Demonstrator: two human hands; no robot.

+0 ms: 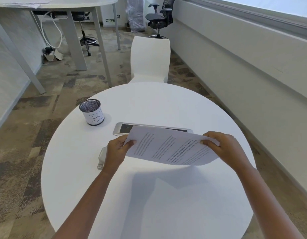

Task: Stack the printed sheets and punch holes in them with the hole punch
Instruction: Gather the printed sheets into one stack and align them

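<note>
While both hands hold them above the round white table [149, 195], the printed sheets [170, 147] sag in a shallow curve, clear of the tabletop and casting a shadow on its near half. Left hand [115, 150]: thumb and fingers pinched shut on the sheets' left edge. Right hand [223, 149]: likewise clamped on the right edge, thumb on top. Whether one sheet or several are held cannot be told. Hole punch [102, 156]: grey metal, resting on the table just left of and partly hidden behind the left hand, near the table's left edge. Recessed grey panel [121, 131]: set in the tabletop just beyond the sheets, its near side covered by them. Mesh pen cup [92, 112]: upright at the far left, wrapped in a paper label, well apart from the punch. White chair [150, 59]: against the table's far edge. Near half and right side of the tabletop: bare, offering open room beneath and in front of the sheets.
</note>
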